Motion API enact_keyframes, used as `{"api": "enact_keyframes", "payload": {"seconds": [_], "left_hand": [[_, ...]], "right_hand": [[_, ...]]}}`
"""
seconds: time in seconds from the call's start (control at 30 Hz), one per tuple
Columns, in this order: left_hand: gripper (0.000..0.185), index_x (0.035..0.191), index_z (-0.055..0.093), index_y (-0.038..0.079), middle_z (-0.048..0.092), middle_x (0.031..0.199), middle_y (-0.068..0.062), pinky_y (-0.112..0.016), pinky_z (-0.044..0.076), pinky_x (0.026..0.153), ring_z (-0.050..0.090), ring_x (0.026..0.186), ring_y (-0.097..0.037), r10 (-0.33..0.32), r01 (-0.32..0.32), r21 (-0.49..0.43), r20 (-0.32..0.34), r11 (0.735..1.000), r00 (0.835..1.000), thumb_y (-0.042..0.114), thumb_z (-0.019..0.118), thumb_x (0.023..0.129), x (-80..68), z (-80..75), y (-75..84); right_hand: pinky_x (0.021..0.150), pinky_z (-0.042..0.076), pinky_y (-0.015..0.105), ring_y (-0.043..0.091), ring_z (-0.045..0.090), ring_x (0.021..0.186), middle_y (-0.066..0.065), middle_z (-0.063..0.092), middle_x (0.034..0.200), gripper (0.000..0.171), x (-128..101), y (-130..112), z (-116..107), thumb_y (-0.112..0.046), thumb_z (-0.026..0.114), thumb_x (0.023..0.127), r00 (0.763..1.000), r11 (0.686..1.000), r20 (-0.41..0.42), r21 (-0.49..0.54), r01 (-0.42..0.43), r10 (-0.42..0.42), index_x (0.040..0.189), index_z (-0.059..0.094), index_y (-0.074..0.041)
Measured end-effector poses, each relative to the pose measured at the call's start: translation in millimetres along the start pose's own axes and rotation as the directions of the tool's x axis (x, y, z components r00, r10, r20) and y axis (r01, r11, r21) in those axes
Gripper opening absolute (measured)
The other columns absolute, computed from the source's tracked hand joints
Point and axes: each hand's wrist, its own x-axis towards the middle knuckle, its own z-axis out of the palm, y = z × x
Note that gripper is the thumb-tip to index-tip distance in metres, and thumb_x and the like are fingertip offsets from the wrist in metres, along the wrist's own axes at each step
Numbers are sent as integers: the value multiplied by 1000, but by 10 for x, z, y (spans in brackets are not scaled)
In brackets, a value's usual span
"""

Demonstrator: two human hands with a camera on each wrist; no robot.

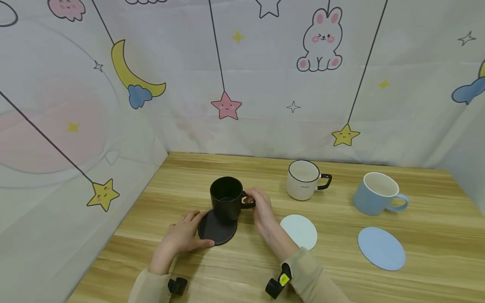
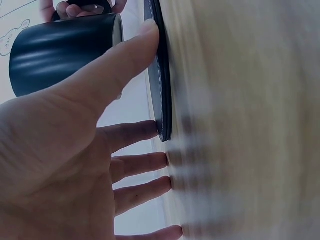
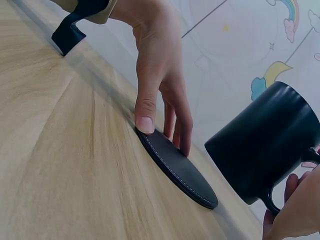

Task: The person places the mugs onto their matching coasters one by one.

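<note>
A black mug (image 1: 226, 198) (image 2: 60, 55) (image 3: 270, 150) hangs slightly tilted just over the back part of a round black coaster (image 1: 216, 231) (image 2: 162, 90) (image 3: 175, 165) on the wooden table (image 1: 341, 286). My right hand (image 1: 251, 200) (image 3: 295, 210) grips the mug's handle from the right. My left hand (image 1: 193, 231) (image 2: 75, 150) (image 3: 155, 75) lies at the coaster's left side. Its thumb (image 3: 145, 120) touches the near edge, and its straight fingers rest on the table beside the rim.
A white mug with a black handle (image 1: 303, 180) and a blue mug (image 1: 377, 193) stand further right. A white coaster (image 1: 299, 231) and a blue coaster (image 1: 381, 248) lie in front of them. Printed fabric walls (image 1: 75, 126) close the left and back.
</note>
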Motion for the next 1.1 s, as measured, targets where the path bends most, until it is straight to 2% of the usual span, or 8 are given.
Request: {"api": "enact_keyframes", "payload": {"seconds": [0.6,1.1], "left_hand": [[92,144,42,10,43,145,-18,-71,39,89,41,132,-42,8,-8,1,-10,1000,1000,53,79,71,-3,-4,15],[92,143,43,8,44,144,-18,-71,39,89,42,131,-43,9,-9,-4,-14,1000,1000,52,79,71,-17,-14,34]], "right_hand": [[86,38,30,12,48,68,-7,43,60,36,-63,87,30,-6,54,88,999,1000,55,-6,-2,2,54,44,-15],[88,37,29,13,48,69,-7,41,58,39,-87,116,47,-7,55,90,999,1000,46,-14,-27,28,53,42,-15]]}}
